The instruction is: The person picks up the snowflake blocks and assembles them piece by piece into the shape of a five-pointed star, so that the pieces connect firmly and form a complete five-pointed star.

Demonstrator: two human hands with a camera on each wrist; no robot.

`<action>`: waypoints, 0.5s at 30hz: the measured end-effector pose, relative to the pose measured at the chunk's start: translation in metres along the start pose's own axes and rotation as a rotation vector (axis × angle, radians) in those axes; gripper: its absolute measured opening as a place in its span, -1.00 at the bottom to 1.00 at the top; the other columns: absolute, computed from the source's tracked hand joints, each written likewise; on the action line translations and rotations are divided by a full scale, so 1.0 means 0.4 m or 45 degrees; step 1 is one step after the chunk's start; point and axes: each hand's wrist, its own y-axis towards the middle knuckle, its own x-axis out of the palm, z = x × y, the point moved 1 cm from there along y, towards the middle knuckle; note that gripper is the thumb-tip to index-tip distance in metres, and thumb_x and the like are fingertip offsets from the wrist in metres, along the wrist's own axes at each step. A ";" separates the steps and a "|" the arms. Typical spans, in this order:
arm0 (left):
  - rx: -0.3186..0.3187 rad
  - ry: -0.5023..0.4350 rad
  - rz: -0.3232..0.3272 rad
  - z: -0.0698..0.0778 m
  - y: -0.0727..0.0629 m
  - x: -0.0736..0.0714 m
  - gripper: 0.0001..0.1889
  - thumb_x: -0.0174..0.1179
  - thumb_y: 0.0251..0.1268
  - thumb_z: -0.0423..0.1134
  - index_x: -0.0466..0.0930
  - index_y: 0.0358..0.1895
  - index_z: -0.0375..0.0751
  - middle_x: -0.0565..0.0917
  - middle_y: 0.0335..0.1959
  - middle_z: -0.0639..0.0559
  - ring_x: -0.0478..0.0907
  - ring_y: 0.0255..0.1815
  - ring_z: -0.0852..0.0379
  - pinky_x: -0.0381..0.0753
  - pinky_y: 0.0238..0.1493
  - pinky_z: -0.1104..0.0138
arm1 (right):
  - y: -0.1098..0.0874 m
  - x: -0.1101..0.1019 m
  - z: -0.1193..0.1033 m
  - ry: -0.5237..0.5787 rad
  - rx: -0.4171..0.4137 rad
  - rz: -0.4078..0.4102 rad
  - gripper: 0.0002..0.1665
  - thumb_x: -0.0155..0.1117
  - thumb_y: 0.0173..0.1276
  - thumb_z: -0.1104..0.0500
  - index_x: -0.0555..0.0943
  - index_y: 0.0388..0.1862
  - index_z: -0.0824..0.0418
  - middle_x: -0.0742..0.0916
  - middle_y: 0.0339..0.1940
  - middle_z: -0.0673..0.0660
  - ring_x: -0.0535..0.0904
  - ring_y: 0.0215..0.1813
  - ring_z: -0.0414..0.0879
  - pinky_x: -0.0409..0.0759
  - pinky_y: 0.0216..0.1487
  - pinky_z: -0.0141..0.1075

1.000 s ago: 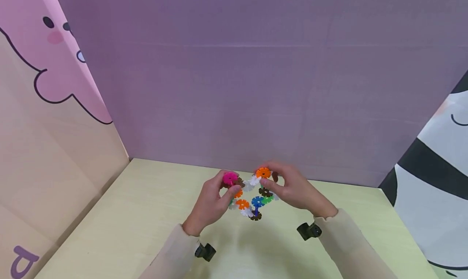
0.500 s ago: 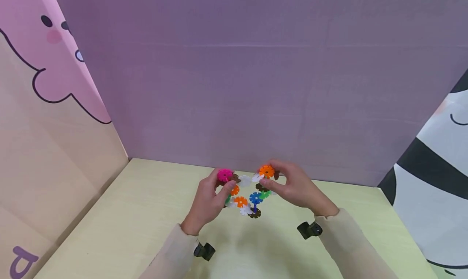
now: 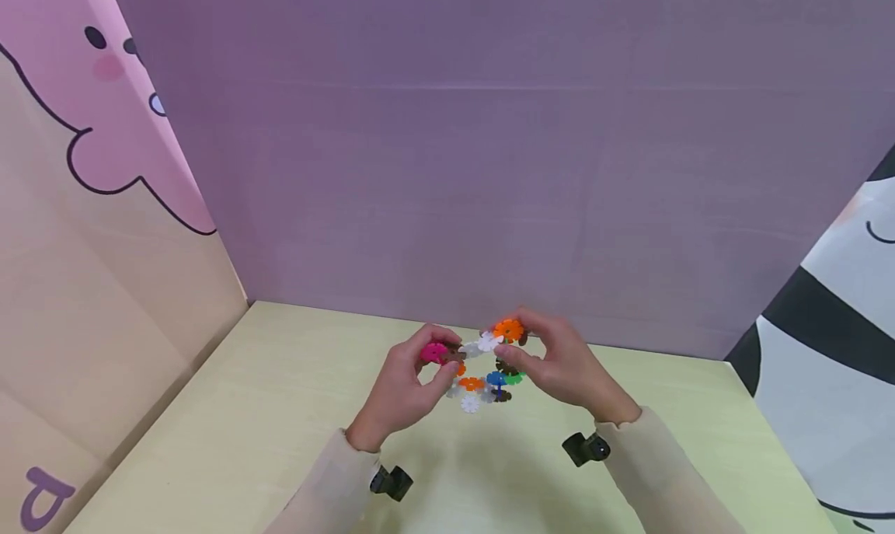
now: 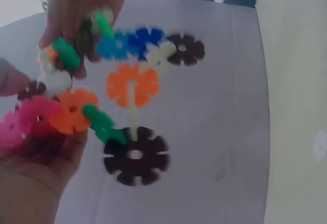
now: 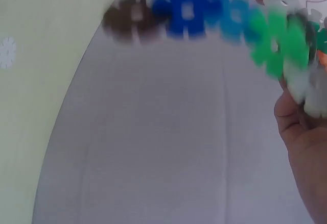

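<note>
A ring of joined snowflake building discs (image 3: 471,384) in several colours hangs between both hands above the table. My left hand (image 3: 403,386) pinches its left side near the pink disc (image 3: 434,353) and a brown one. With thumb and fingers, my right hand (image 3: 565,361) grips the far right part, by the orange disc (image 3: 509,330) and a white disc (image 3: 489,341). The brown disc (image 4: 136,155) is large in the left wrist view. In the right wrist view, the dark blue disc (image 5: 187,11) and green disc (image 5: 278,43) are blurred. My fingertips are partly hidden behind the discs.
A single white disc (image 4: 320,145) lies on the pale table (image 3: 280,410), apart from the ring. Behind the table rises a purple-grey partition (image 3: 447,169). Printed panels with a pink figure (image 3: 126,130) and a striped figure (image 3: 818,347) stand at the sides.
The ring's near side has tilted upward, so its discs show more edge-on. My left hand moved a little left, then back right. Both hands keep their hold.
</note>
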 end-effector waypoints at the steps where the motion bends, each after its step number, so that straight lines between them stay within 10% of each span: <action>1: -0.016 0.008 0.006 -0.009 0.000 0.003 -0.75 0.19 0.23 -0.48 0.48 -0.04 -0.26 0.63 -0.23 0.03 0.58 -0.25 0.14 0.59 -0.15 0.29 | 0.001 0.000 -0.003 0.020 -0.020 -0.001 -0.75 0.33 0.27 0.16 0.61 -0.07 -0.01 0.67 -0.24 -0.17 0.53 -0.20 -0.19 0.51 -0.14 -0.22; 15: 0.002 0.077 0.143 -0.003 0.000 0.017 -0.90 0.21 0.26 -0.41 0.52 -0.22 -0.18 0.58 -0.40 0.15 0.49 -0.46 0.17 0.54 -0.46 0.36 | 0.013 0.025 -0.019 0.024 -0.146 0.019 -0.69 0.38 0.18 0.32 0.63 -0.09 0.10 0.69 -0.17 -0.12 0.52 -0.18 -0.21 0.50 -0.07 -0.16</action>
